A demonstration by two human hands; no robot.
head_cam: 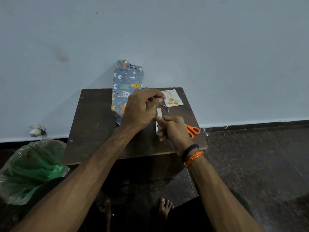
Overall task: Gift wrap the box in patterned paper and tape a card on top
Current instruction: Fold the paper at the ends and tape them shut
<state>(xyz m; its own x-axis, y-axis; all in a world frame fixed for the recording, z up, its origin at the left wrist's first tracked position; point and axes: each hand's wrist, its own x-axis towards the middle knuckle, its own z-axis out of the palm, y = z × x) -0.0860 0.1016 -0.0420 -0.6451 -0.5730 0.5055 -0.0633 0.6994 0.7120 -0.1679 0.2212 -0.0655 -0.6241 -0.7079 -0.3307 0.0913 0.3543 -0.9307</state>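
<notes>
A box wrapped in blue animal-patterned paper (127,84) lies on the dark wooden table (93,124), its far end leaning against the wall. A white card with gold balloons (172,97) lies flat at the table's back right. My right hand (173,129) grips a roll of white tape (158,113) held upright above the table. My left hand (140,109) pinches the loose end of the tape between thumb and fingertips just above the roll, in front of the wrapped box's near end.
Orange-handled scissors (193,130) lie on the table's right edge, partly behind my right hand. A green plastic bag (31,171) sits on the floor at the left. A small white object (36,130) lies by the wall. My bare feet (164,206) show below the table.
</notes>
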